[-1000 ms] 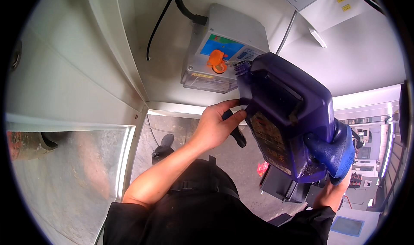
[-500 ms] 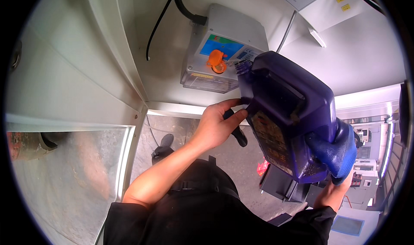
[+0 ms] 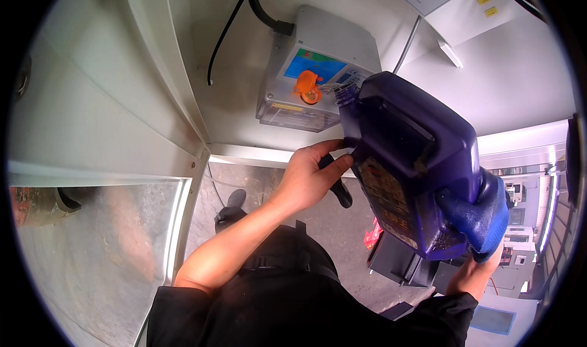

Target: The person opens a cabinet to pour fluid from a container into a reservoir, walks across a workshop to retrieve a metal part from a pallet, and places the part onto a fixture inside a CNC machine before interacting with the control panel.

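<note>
A dark purple plastic jug (image 3: 449,124) is tilted with its mouth toward the upper left. Clear liquid (image 3: 330,87) runs from its neck into a filler opening with a raised orange cap (image 3: 306,81), on top of a grey box-shaped unit (image 3: 336,35). My bare left hand (image 3: 312,176) pinches the jug's side below the neck, thumb and fingers closed on it. My right hand (image 3: 486,218), in a blue work glove, grips the jug's bottom end; some of its fingers are hidden. A dark rounded thing (image 3: 340,191) shows beneath my left hand; I cannot tell what it is.
The unit sits inside a pale metal cabinet, its wall (image 3: 159,72) to the left. A black corrugated hose (image 3: 260,11) joins the unit. Below lie a concrete floor (image 3: 275,218) and a dark metal box (image 3: 397,258). Machinery stands in the background at right.
The stream from the jug's mouth now shows more plainly, reaching the orange-capped opening. The jug and my right hand have shifted very slightly; my left hand holds its place.
</note>
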The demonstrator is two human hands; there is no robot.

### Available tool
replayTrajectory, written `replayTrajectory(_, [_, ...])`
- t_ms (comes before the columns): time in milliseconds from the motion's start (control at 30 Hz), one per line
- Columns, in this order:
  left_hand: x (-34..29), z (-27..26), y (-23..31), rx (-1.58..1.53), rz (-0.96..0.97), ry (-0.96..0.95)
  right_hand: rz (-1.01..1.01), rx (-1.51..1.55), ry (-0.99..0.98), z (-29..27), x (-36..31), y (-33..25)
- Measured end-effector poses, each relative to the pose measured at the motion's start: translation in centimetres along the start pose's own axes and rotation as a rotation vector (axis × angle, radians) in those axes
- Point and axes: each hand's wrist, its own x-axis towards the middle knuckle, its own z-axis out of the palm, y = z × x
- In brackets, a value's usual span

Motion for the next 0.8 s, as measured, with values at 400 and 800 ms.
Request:
replayTrajectory(400, [0.1, 0.4, 0.2, 0.004, 0.021, -0.011, 0.049, 0.019, -0.01, -0.3, -0.1, 0.3])
replayTrajectory(800, [0.1, 0.5, 0.1, 0.026, 0.027, 0.005, 0.199, -0.078, -0.075, -1.5, 1.5, -1.8])
